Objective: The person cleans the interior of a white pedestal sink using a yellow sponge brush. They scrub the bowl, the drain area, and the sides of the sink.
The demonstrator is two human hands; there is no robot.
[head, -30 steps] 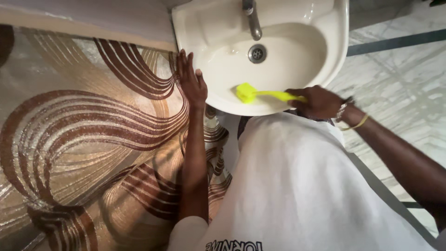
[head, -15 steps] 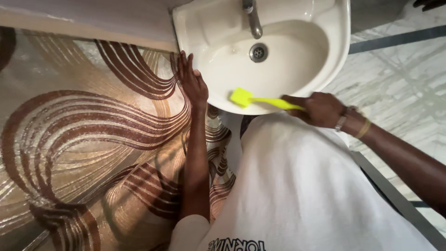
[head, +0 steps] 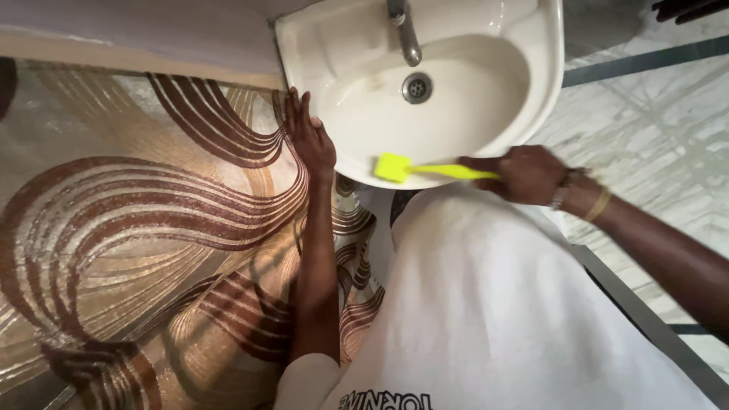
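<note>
Head view, looking down: right hand (head: 524, 173) is closing tight around the handle of a yellow-green brush (head: 425, 170), fingers wrapped, nothing else in it. Brush head is sitting on the front rim of the cream sink (head: 531, 91), just left of centre, handle running right into the fist. Left hand (head: 310, 140) is lying flat and open, fingers together, pressing against the sink's left edge where it's meeting the brown swirl-patterned wall panel (head: 152, 228); it's holding nothing.

Handling, by the look of it: brush is prob. light, stiff plastic, w/ a thin handle, maybe slippery if wet. Best grip is far back on the handle, as it's being held now, keeping the bristle end free.

Metal tap (head: 404, 34) and drain (head: 416, 87) are sitting at the back of the bowl. No packages or signs showing; only printed dark lettering at the bottom edge of the white shirt (head: 493, 304), upside down to the camera.
</note>
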